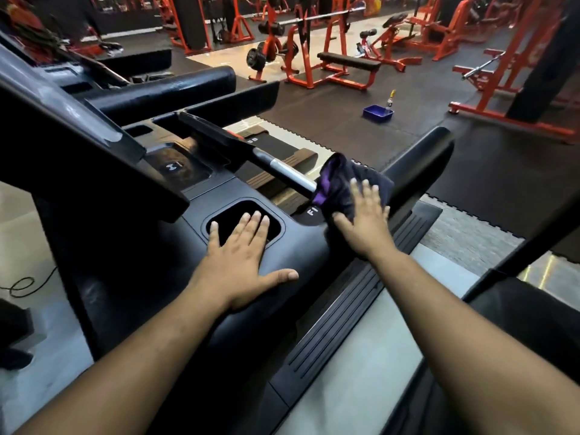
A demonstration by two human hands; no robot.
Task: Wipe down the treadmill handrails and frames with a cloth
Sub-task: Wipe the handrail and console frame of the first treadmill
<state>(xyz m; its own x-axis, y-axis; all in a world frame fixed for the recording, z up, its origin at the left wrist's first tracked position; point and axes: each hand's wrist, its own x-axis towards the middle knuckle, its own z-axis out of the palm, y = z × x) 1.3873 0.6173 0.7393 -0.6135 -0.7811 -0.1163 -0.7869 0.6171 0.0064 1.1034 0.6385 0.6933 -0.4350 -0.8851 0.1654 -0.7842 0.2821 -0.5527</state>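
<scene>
- Cloth (pixel 342 180): dark with a purple edge, bunched at the junction where the silver grip bar (pixel 284 169) meets the padded side handrail (pixel 417 161), at the right end of the treadmill console (pixel 175 221).
- Step in hand, as judged: wiping the inner end of the handrail and the console corner beside it. The long run of the handrail toward its far tip looks not yet reached.
- Your right hand (pixel 365 216) lies flat on the cloth, fingers straight and spread, pressing it down. Nothing is curled round it; it is a palm press, not a grasp.
- Your left hand (pixel 243 249) is also flat and spread, thumb out, braced on the console top with fingertips over the edge of the recessed tray (pixel 219 219). It holds nothing.
- Both forearms reach forward, the right one extended further.
- Next move calls for: wrap the cloth round the handrail and drag along its length; a flat palm covers only the top face of a round bar.
- Beyond: blue tub (pixel 378 113) with a bottle on the floor mat, well apart.
</scene>
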